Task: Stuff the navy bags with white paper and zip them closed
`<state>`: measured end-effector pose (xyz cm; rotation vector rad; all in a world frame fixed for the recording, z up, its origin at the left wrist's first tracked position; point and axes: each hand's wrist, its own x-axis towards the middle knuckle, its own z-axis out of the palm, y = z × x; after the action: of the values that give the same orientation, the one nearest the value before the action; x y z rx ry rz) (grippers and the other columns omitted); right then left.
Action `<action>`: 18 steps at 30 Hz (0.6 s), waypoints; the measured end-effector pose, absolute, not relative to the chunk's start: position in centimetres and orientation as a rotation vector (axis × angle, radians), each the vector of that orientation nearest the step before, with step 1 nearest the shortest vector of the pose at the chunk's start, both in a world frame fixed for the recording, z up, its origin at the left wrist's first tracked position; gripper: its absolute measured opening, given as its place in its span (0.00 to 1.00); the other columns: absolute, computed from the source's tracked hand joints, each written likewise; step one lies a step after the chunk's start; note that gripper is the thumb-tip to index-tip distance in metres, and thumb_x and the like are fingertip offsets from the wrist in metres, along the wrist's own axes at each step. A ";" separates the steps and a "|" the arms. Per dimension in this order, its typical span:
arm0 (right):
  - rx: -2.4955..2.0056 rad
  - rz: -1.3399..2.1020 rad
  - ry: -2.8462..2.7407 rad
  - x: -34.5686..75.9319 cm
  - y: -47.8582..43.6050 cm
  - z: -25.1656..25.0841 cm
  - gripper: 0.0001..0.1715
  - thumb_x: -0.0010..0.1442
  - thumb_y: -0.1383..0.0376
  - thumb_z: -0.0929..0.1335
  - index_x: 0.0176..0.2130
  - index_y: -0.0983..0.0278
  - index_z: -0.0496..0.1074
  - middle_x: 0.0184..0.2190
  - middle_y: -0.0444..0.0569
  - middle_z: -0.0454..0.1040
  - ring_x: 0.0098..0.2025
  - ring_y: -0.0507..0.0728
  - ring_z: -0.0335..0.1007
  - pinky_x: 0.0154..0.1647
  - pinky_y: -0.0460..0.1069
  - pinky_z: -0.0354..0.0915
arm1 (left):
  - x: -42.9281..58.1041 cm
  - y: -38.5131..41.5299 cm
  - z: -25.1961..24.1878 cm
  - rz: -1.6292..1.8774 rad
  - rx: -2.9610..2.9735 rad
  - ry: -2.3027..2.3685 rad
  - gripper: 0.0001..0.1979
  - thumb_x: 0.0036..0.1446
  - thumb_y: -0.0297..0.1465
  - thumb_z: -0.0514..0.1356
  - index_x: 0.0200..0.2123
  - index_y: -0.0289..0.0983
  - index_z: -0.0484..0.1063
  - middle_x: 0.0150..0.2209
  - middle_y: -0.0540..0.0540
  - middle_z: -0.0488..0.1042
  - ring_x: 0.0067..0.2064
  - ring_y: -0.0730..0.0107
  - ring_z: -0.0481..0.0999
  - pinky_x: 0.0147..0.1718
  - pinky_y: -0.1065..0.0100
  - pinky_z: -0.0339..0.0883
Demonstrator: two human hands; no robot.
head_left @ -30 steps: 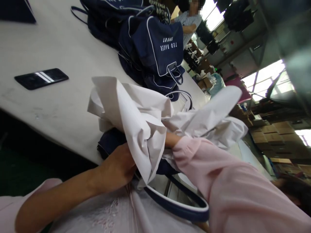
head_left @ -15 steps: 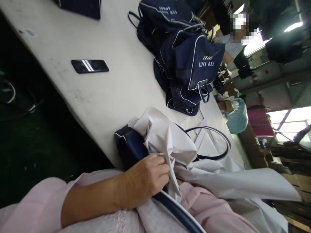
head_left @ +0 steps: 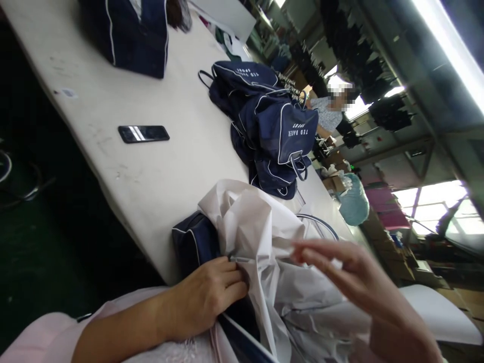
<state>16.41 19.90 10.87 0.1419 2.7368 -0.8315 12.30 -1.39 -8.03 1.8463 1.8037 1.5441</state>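
Observation:
A navy bag (head_left: 194, 245) with white piping lies at the table's near edge, against my body. My left hand (head_left: 214, 297) is closed on the rim of its opening, the fingertips hidden inside. Out of the opening spreads a large white crinkled sheet (head_left: 245, 217), draped over the bag and to the right; I cannot tell if it is paper or lining. My right hand (head_left: 351, 277) is raised over the sheet's right part, fingers stretched out and slightly blurred, with nothing seen in them. A navy handle (head_left: 323, 222) curves out behind the sheet.
A pile of navy bags (head_left: 280, 126) with white lettering lies farther back on the white table (head_left: 185, 146). A black phone (head_left: 143, 133) lies to the left, and another navy bag (head_left: 139, 45) stands beyond it. A person (head_left: 327, 113) is in the background.
My right hand, hidden earlier behind the bag and sheet, has come up into view at the right. The white sheet has spread wider. The camera view has tilted upward. My left hand keeps its hold.

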 end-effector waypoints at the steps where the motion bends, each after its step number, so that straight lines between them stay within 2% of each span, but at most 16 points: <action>1: 0.231 -0.789 2.923 14.8 20.4 10.8 0.17 0.62 0.59 0.70 0.51 0.54 0.75 0.43 0.49 0.79 0.42 0.58 0.76 0.42 0.52 0.72 | 12.3 -1.3 -7.9 1.531 1.874 1.789 0.11 0.65 0.22 0.47 0.37 0.34 0.68 0.34 0.43 0.72 0.37 0.62 0.70 0.38 0.61 0.63; 2: 0.274 -0.758 3.079 13.0 20.7 10.1 0.25 0.58 0.57 0.72 0.55 0.55 0.72 0.50 0.51 0.75 0.48 0.60 0.74 0.49 0.54 0.71 | 12.2 -1.2 -7.8 1.522 1.899 1.784 0.10 0.64 0.23 0.48 0.37 0.34 0.68 0.34 0.44 0.72 0.37 0.62 0.70 0.38 0.61 0.64; 4: 0.191 -0.755 3.071 9.2 20.8 7.2 0.46 0.51 0.52 0.76 0.64 0.59 0.62 0.61 0.55 0.65 0.61 0.64 0.63 0.61 0.58 0.62 | 12.1 -1.2 -7.6 1.504 1.938 1.798 0.09 0.63 0.22 0.49 0.36 0.35 0.68 0.33 0.44 0.72 0.38 0.62 0.71 0.39 0.61 0.65; 5: 0.138 -0.833 2.931 7.6 20.5 5.4 0.52 0.50 0.51 0.76 0.66 0.60 0.57 0.62 0.56 0.64 0.62 0.64 0.62 0.61 0.58 0.61 | 12.1 -1.3 -7.5 1.498 1.948 1.816 0.10 0.63 0.22 0.49 0.36 0.35 0.69 0.32 0.44 0.72 0.37 0.62 0.71 0.40 0.61 0.65; 7: -0.057 -0.943 2.609 5.8 19.3 2.2 0.55 0.50 0.52 0.76 0.68 0.61 0.53 0.59 0.54 0.67 0.60 0.62 0.63 0.61 0.57 0.60 | 12.0 -1.6 -7.4 1.502 1.946 1.857 0.11 0.63 0.21 0.49 0.37 0.35 0.70 0.33 0.43 0.73 0.38 0.63 0.71 0.40 0.62 0.66; 10: -0.310 -0.953 2.492 7.2 17.0 0.1 0.41 0.52 0.60 0.75 0.62 0.59 0.63 0.57 0.48 0.69 0.58 0.60 0.64 0.63 0.54 0.57 | 11.9 -2.2 -7.5 1.612 1.874 1.934 0.12 0.65 0.22 0.48 0.37 0.35 0.71 0.35 0.43 0.74 0.38 0.64 0.71 0.38 0.64 0.67; 12: -0.275 -1.022 2.533 10.1 16.1 0.5 0.28 0.56 0.65 0.73 0.56 0.59 0.69 0.56 0.48 0.69 0.57 0.59 0.64 0.62 0.53 0.57 | 12.0 -2.4 -7.6 1.724 1.804 1.974 0.12 0.65 0.21 0.48 0.36 0.35 0.71 0.33 0.44 0.73 0.35 0.66 0.70 0.35 0.65 0.65; 14: -0.099 -1.165 2.462 13.5 15.9 1.4 0.20 0.58 0.68 0.70 0.51 0.60 0.71 0.53 0.48 0.69 0.53 0.57 0.67 0.58 0.52 0.61 | 12.0 -2.3 -7.5 1.787 1.779 1.956 0.13 0.65 0.20 0.48 0.33 0.34 0.70 0.31 0.46 0.71 0.33 0.67 0.68 0.33 0.66 0.62; 18: 0.192 -1.347 2.397 18.4 16.7 0.6 0.02 0.59 0.69 0.68 0.35 0.62 0.68 0.40 0.46 0.69 0.42 0.55 0.68 0.46 0.48 0.66 | 12.1 -1.7 -5.9 1.674 1.927 1.778 0.16 0.66 0.20 0.44 0.32 0.34 0.69 0.30 0.46 0.69 0.32 0.67 0.65 0.34 0.65 0.62</action>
<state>18.43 16.70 0.59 0.1916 2.3969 -1.3475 12.12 -1.75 -5.91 1.9271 1.7783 1.6740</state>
